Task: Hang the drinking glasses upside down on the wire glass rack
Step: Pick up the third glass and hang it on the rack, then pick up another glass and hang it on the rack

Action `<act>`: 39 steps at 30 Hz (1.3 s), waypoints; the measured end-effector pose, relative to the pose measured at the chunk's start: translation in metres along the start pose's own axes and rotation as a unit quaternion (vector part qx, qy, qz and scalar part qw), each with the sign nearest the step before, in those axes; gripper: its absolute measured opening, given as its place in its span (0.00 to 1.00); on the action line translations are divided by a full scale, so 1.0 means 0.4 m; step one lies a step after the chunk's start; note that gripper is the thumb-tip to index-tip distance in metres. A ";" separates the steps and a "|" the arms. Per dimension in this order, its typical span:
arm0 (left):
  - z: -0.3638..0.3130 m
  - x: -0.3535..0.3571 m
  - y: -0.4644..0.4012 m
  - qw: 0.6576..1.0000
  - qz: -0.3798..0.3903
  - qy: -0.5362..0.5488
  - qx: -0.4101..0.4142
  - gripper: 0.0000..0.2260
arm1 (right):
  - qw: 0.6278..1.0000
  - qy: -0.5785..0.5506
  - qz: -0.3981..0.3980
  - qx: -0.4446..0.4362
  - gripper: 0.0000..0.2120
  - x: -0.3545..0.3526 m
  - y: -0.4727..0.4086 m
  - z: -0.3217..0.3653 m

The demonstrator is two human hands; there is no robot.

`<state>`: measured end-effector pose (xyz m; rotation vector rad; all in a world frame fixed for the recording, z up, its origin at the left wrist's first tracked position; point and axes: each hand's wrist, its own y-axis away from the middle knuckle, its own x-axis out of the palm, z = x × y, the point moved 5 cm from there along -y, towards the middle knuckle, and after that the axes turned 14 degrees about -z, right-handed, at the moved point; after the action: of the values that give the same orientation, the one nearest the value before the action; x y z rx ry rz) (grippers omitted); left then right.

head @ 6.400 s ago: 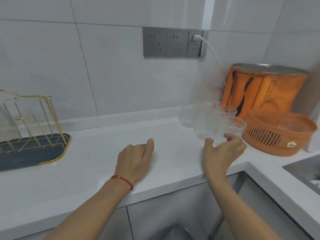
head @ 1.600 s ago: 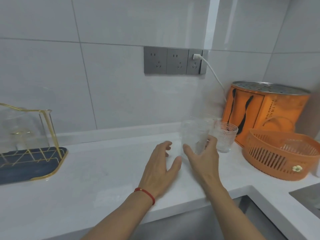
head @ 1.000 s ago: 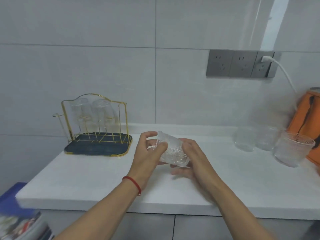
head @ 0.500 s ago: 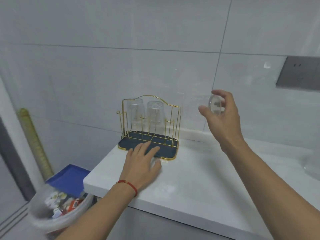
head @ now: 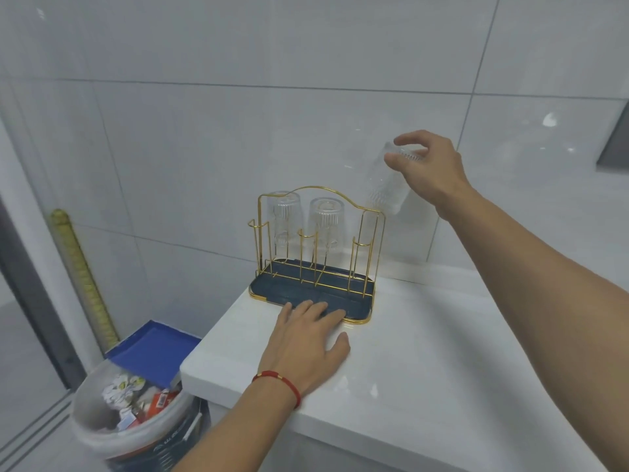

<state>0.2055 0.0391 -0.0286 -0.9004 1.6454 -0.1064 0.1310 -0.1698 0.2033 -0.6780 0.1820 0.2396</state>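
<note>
Two glasses already hang upside down on the gold wire rack at the table end; right hand grips a third glass mouth-down above the rack's right side, left hand lies flat, fingers spread, touching the rack's tray

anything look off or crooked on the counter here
Nothing stands out. The rack stands square on the counter with two glasses hung upside down and upright. The glass in the right hand is tilted only because it is being carried. The left hand steadies the tray.
</note>
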 end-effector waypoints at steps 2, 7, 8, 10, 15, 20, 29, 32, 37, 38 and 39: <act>0.000 0.001 0.000 1.000 0.002 0.004 -0.003 0.23 | 1.000 -0.010 -0.017 0.003 0.20 0.001 -0.011 0.000; -0.001 0.002 -0.001 1.000 0.002 0.006 -0.006 0.23 | 1.000 0.007 0.002 -0.005 0.20 0.041 -0.025 -0.023; -0.001 0.002 0.000 1.000 0.002 0.006 -0.007 0.23 | 1.000 0.017 0.011 -0.012 0.20 0.053 -0.024 -0.032; -0.001 0.002 0.000 1.000 0.003 0.005 -0.009 0.23 | 0.999 0.026 0.027 -0.012 0.20 0.073 -0.023 -0.055; -0.002 0.004 0.001 1.000 0.013 -0.004 -0.009 0.24 | 0.991 0.037 0.127 0.032 0.22 0.114 -0.016 -0.123; -0.003 0.003 -0.002 1.000 0.015 -0.008 -0.009 0.24 | 0.977 0.009 0.205 0.065 0.24 0.123 -0.002 -0.180; -0.006 -0.003 0.000 1.000 0.004 -0.003 -0.009 0.23 | 0.969 0.006 0.240 0.057 0.24 0.134 0.028 -0.217; -0.007 -0.008 0.000 1.000 0.001 0.003 -0.013 0.24 | 0.973 -0.008 0.225 0.056 0.21 0.111 0.036 -0.229; -0.012 -0.024 0.003 0.999 -0.026 0.019 -0.010 0.24 | 0.993 -0.006 0.100 0.062 0.12 -0.027 0.090 -0.285; -0.013 -0.028 0.004 0.999 -0.030 0.022 -0.010 0.24 | 0.995 0.014 0.080 0.059 0.12 -0.063 0.119 -0.301; -0.016 -0.032 0.004 0.999 -0.032 0.023 -0.008 0.23 | 0.996 0.036 0.062 0.051 0.13 -0.101 0.153 -0.316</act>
<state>0.1993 0.0457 -0.0173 -0.9699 1.6618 -0.1603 0.0642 -0.2108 0.0798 -0.5742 0.3046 0.3224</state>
